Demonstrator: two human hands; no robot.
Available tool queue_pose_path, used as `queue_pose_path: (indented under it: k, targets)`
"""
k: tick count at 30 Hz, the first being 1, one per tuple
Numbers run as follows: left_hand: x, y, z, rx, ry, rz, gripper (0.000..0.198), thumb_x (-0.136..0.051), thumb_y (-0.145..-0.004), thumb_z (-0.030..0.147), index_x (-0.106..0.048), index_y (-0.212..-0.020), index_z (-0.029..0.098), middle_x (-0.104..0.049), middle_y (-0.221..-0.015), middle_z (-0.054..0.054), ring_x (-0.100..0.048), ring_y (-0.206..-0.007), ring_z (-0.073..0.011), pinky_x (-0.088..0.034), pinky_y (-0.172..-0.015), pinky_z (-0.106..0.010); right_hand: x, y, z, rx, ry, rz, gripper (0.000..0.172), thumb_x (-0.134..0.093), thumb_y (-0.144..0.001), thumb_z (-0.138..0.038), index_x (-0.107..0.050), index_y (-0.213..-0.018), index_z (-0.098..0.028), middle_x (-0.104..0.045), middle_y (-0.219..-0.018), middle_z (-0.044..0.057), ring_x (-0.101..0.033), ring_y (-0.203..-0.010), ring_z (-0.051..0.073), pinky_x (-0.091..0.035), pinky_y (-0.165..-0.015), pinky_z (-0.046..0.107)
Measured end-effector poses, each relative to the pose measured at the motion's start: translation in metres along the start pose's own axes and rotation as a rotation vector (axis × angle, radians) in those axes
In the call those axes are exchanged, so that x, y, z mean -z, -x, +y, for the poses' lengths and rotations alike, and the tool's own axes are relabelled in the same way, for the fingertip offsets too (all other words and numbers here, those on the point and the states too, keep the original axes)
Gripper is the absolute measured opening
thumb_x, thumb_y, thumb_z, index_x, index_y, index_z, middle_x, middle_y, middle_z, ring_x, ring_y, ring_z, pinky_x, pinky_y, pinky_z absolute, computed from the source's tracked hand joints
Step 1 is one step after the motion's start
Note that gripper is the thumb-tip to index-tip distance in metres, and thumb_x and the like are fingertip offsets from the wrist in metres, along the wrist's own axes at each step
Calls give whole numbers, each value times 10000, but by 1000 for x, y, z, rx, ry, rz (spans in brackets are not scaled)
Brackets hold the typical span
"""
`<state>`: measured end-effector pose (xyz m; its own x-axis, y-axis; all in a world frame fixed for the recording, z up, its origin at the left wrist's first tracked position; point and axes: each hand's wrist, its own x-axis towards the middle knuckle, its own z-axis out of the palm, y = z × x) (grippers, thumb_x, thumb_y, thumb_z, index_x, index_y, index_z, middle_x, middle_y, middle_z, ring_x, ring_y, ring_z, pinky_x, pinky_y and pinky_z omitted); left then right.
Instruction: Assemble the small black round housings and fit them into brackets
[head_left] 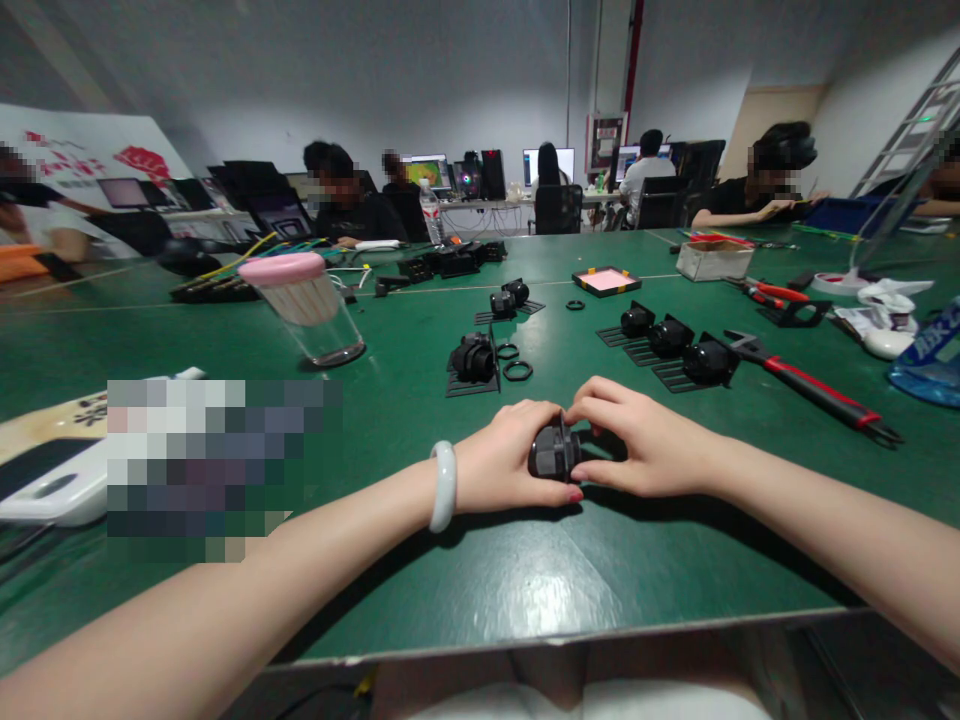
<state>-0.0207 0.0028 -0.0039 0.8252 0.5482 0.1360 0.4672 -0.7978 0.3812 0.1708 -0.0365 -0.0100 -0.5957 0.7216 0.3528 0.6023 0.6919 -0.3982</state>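
Observation:
Low over the green table, my left hand is wrapped round a black plastic fitting with a ribbed, nut-like body. From the other side, the thumb and fingers of my right hand pinch the fitting's narrower end. A pale bangle circles my left wrist. Just beyond my hands, a similar black fitting on a slatted plate lies beside two black rings, the nearer ring being larger. Farther right, black fittings on slatted plates stand in a slanting row, the nearest fitting close to an adjustable wrench.
The adjustable wrench lies at right, with red-handled pliers behind. A pink-lidded cup stands at left. A shallow pink-lined tray and a white box are farther back. Across the table a person sits. A blue-labelled bottle is at the right edge.

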Motion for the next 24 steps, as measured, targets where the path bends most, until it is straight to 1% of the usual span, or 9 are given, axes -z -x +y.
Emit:
queue_pose_path:
  k: [24]
  targets:
    - [0,0,-1,-13,-37,3,523,-606,-599,530,-448,-935,162,-523,-861,-40,-495,-816,-208,-396,-721,-306,1,-1,-3,-37,29,-50,318,-558,-730,-344,-491,-983,-161,-490,-906,62,-500,-784,170,-422,-690,298]
